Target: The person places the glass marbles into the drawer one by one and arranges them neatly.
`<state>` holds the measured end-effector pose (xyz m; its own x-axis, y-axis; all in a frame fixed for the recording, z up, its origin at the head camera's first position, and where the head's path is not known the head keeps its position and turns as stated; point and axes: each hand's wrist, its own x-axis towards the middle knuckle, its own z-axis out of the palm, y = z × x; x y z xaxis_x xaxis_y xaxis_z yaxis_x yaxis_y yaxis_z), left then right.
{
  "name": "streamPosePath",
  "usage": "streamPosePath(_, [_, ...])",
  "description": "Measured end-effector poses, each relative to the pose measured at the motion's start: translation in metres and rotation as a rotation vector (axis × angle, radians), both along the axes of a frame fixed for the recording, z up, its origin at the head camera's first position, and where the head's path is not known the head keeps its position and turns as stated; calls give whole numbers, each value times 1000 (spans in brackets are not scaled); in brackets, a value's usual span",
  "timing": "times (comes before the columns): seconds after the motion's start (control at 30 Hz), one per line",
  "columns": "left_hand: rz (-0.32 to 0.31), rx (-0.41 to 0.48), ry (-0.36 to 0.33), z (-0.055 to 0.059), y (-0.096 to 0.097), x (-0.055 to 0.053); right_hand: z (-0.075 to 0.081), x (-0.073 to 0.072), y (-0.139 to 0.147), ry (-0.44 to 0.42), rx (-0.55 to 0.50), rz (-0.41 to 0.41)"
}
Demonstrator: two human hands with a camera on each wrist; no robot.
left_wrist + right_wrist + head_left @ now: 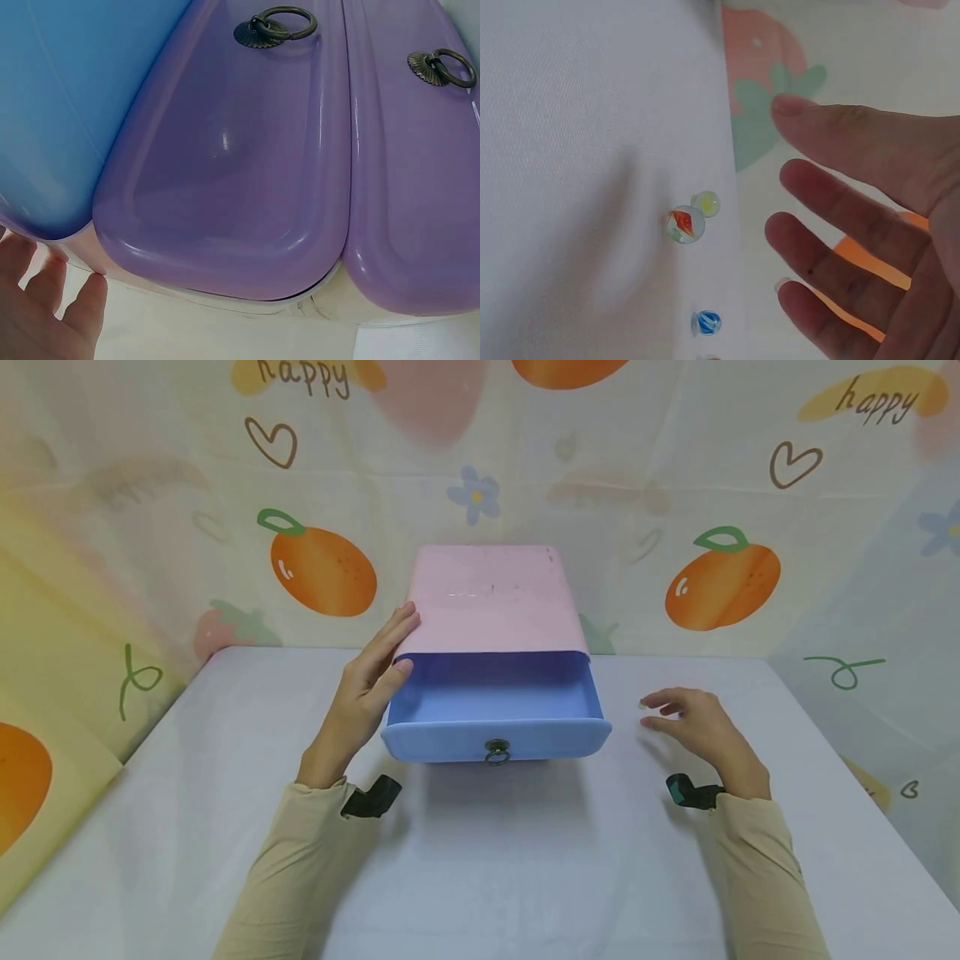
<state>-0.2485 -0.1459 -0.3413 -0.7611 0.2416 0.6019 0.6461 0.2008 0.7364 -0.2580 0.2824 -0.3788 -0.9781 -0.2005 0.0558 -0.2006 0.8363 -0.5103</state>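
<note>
A pink cabinet (487,597) stands mid-table with its top blue drawer (495,742) pulled out; the inside shows no contents. My left hand (363,693) rests against the cabinet's left side, fingers fairly straight. Its fingertips touch the pale side wall in the left wrist view. Off to the right of the drawer, my right hand (693,722) hovers over the table, thumb apart from the fingers, with nothing visibly held. Near it in the right wrist view lie glass marbles: an orange-swirled one (685,224), a yellow one (706,203) and a blue-striped one (708,322). Another is cut off by the lower edge.
Two lower purple drawers (225,165) are closed, each with a brass ring pull (292,24). A white cloth covers the table (502,877). A patterned curtain (615,460) hangs behind and along the sides.
</note>
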Motion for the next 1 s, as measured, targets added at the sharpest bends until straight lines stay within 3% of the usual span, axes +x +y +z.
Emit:
streamPosePath(0.37, [29,-21,-27,0,0,1,-8,-4,5,-114,32,-45])
streamPosePath(0.8, [24,-16,7,-1,0,1,-19,-8,10,-126,42,-59])
streamPosePath(1.0, [26,-21,23,-1,1,0,-21,-8,9,-172,37,-73])
